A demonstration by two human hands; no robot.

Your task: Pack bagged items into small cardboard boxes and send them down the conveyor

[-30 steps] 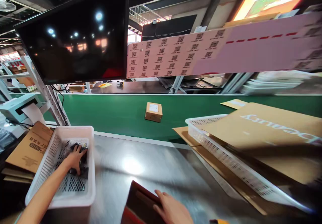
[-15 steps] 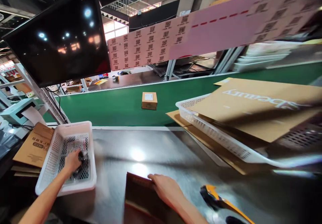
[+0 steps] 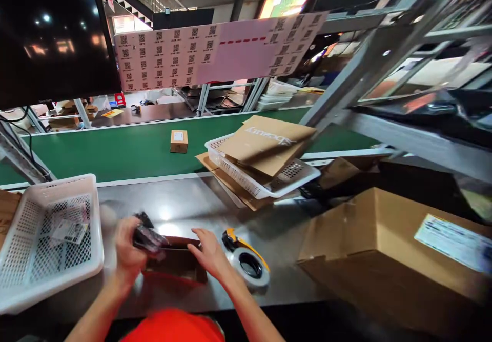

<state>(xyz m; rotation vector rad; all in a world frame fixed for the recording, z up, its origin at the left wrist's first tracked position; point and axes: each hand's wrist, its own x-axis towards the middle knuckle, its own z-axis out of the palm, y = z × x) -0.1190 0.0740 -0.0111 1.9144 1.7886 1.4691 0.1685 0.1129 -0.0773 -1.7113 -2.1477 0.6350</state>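
Note:
My left hand (image 3: 128, 247) is raised above the steel table and grips a dark item in clear plastic (image 3: 149, 238). The item's exact kind cannot be made out. Just below it and to the right sits an open brown carton (image 3: 177, 261), its inside dark. My right hand (image 3: 209, 255) rests on the carton's right edge, fingers spread, holding nothing. To the right of that hand, a yellow-handled tape dispenser with a roll of tape (image 3: 246, 260) lies on the table.
A white mesh basket (image 3: 49, 244) with plastic packets stands at the left, and another (image 3: 246, 175) holds flattened cardboard. A large sealed carton (image 3: 384, 244) sits at the right. Behind the steel table runs a green conveyor (image 3: 115, 152) carrying a small carton (image 3: 179, 141).
My left hand has lifted the dark item out of the basket and carried it rightward over the carton. The view has swung right, bringing the tape dispenser and large carton into sight.

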